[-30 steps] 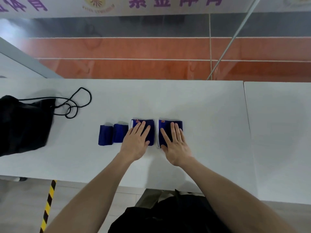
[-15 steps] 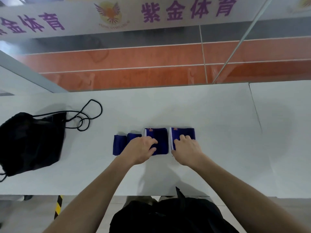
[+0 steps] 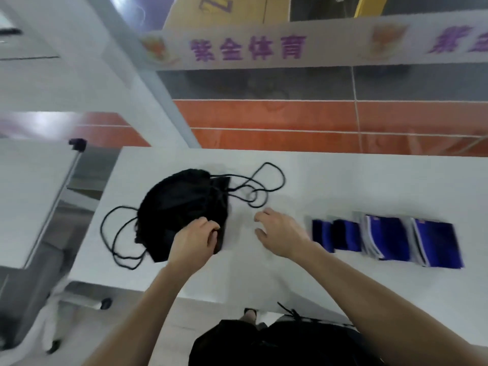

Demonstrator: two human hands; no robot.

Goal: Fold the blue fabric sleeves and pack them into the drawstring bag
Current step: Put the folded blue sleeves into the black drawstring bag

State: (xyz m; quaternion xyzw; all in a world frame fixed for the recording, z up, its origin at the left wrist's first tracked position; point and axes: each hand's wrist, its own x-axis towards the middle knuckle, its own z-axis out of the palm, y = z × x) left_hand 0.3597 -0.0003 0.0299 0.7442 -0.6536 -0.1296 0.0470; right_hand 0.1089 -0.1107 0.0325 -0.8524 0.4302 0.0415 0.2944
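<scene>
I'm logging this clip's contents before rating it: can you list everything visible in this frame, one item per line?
Drawstring bag: one, black, crumpled on the left part of the table.
Drawstring cords: black, loops lying loose to the right of the bag and to its left.
Folded blue fabric sleeves: four, dark blue, two with pale edges, side by side in a row at the right.
Table: one, white, across the middle.
Banner: one, pale with purple characters, above the orange and grey wall.
Left hand: on the bag's near edge, fingers curled on the cloth.
Right hand: open, between bag and sleeves, holding nothing.
</scene>
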